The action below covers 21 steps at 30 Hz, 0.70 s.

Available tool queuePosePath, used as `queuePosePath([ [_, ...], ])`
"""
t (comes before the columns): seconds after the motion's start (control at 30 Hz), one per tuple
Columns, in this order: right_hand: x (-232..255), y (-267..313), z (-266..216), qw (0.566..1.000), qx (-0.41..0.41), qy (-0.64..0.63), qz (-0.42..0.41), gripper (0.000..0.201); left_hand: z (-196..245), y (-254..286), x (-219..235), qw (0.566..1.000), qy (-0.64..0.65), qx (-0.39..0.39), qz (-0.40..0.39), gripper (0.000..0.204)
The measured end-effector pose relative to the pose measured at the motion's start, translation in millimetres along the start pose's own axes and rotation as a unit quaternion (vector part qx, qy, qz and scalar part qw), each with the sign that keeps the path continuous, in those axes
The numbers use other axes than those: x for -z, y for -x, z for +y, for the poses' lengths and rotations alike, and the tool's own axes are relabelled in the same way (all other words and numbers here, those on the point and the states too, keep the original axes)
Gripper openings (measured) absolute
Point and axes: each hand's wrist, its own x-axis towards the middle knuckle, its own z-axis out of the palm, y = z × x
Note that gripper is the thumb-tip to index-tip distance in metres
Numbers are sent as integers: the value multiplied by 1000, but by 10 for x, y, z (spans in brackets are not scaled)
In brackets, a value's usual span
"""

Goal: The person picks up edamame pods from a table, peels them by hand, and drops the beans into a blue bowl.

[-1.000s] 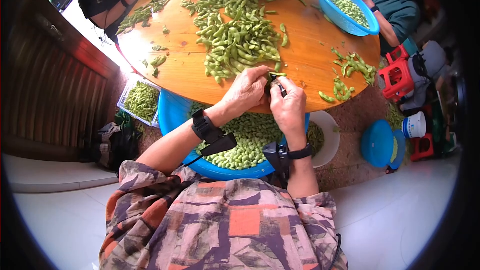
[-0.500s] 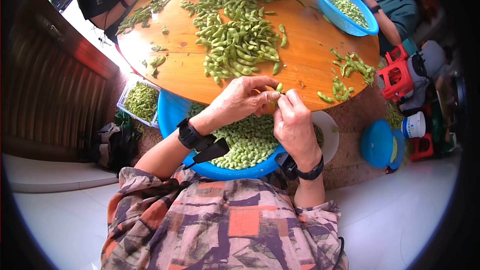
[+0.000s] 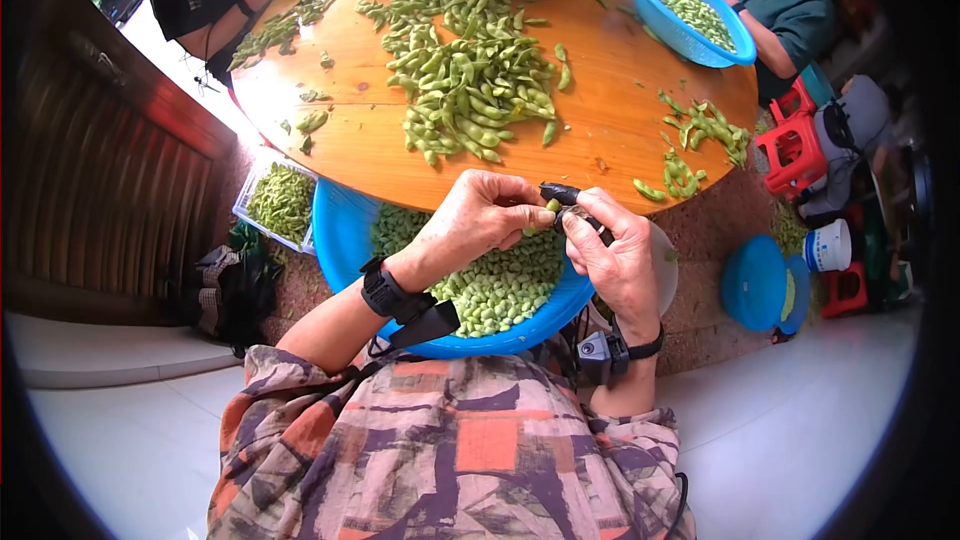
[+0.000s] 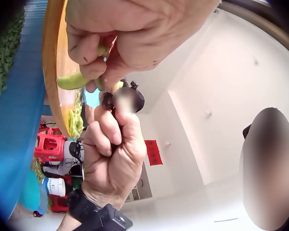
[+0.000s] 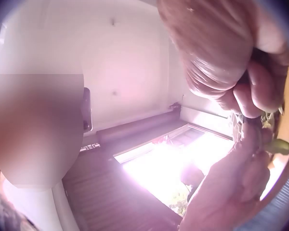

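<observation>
My left hand (image 3: 478, 215) pinches a green soybean pod (image 4: 72, 82) between thumb and fingers, close in front of the table edge. Facing it, my right hand (image 3: 622, 258) grips a small black tool (image 3: 558, 192), its tip right at the pod; curled fingers hide much of the tool. Below both hands stands a large blue basin (image 3: 335, 260) holding shelled green beans (image 3: 500, 295). Beyond them, a heap of unshelled pods (image 3: 470, 90) spreads over the round wooden table (image 3: 610, 110).
A blue colander (image 3: 735, 45) of beans stands at the table's far right, near another person. Loose pods (image 3: 705, 130) lie nearer. On the floor are a white crate (image 3: 240, 205) of pods at left, a white bucket (image 3: 665, 270), red stools (image 3: 795, 155) and blue tubs (image 3: 752, 280) at right.
Both hands have drawn back from the table edge toward the body, over the basin. The right hand has turned, and the black tool shows again at its fingertips.
</observation>
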Motion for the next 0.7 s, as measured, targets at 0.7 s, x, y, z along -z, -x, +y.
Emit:
queuePosePath([
  [0.7,-89,-453,161,997,43,70,5,15,151,-241,197,988,-147,-32,-32,22],
])
